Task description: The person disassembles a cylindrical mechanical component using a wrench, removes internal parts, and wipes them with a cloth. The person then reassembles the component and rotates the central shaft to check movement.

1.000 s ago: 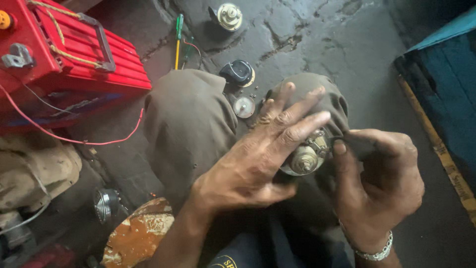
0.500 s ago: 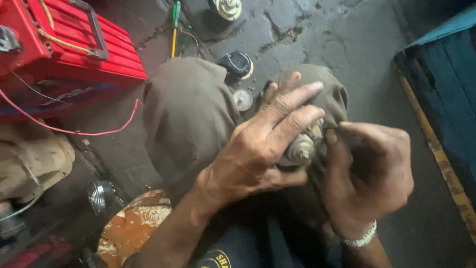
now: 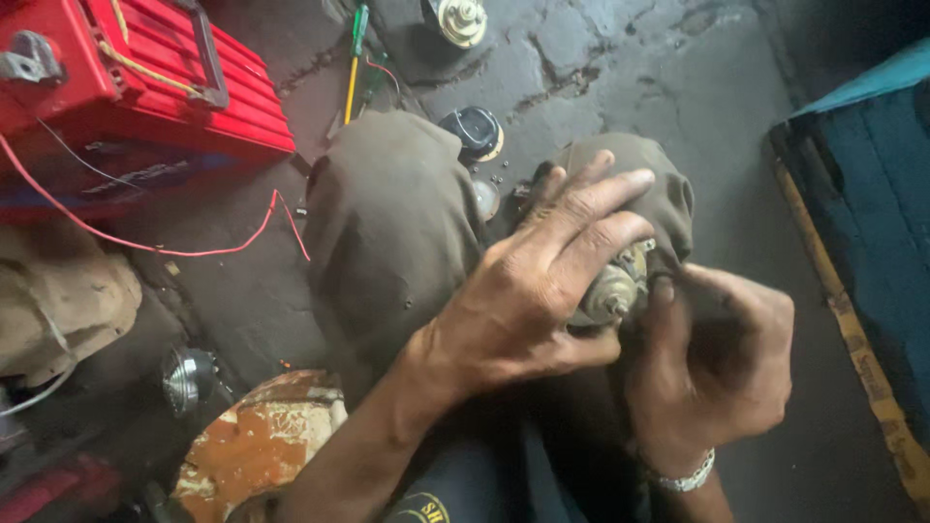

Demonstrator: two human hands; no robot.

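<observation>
Left hand (image 3: 528, 295) wrapped over a small metal part (image 3: 610, 291), fingers spread across its top, grip pinching it from the left. Right hand (image 3: 717, 363) cupped against the same part from the right, thumb (image 3: 664, 310) pressed to its side, grip closed on it. Part held just above the right knee (image 3: 639, 184), between both hands, brass-coloured hub facing up. Left knee (image 3: 392, 218) in drab trousers just beside.

Red box (image 3: 126, 92) at upper left on the floor (image 3: 620, 68), ribbed lid shut, contents hidden; dark handle and yellow wire (image 3: 145, 70) lying on top, red wire (image 3: 184, 247) trailing from it across the floor. Blue box (image 3: 872, 223) at right edge with a yellow strip along its lower rim, inside not visible. Round rusty orange tin (image 3: 262, 441) at lower left. Small chrome dome (image 3: 189, 380) near it. Black round cap (image 3: 473, 131) between the knees, round metal unit (image 3: 458, 19) at top, green-handled screwdriver (image 3: 356, 48) well apart from the hands. Yellow round badge (image 3: 421, 508) on dark shirt at bottom, letters too small to read
</observation>
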